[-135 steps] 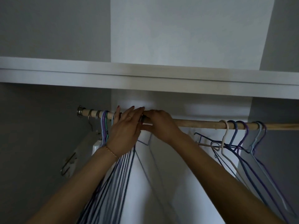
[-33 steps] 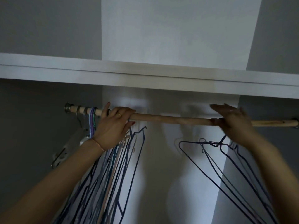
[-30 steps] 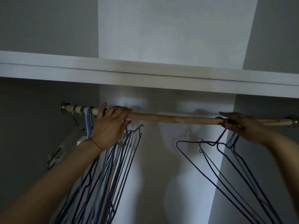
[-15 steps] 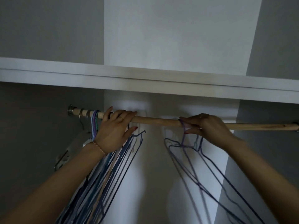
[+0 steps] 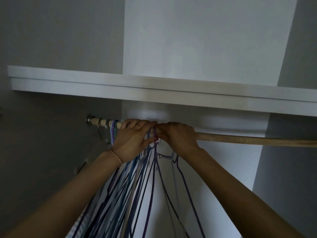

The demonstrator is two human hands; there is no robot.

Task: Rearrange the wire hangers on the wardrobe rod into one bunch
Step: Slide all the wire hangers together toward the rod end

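The hangers (image 5: 137,186) were gathered almost wholly into one bunch near the left end of the rod (image 5: 257,139), beside its bracket (image 5: 89,119). A few loose ones (image 5: 176,169) were hung just right of the bunch, under the right hand (image 5: 178,136), whose fingers were curled over the rod and their hooks. The left hand (image 5: 133,136) was wrapped round the rod over the bunch's hooks. The rod to the right was seen bare. Only closing the last small gap was judged to be left.
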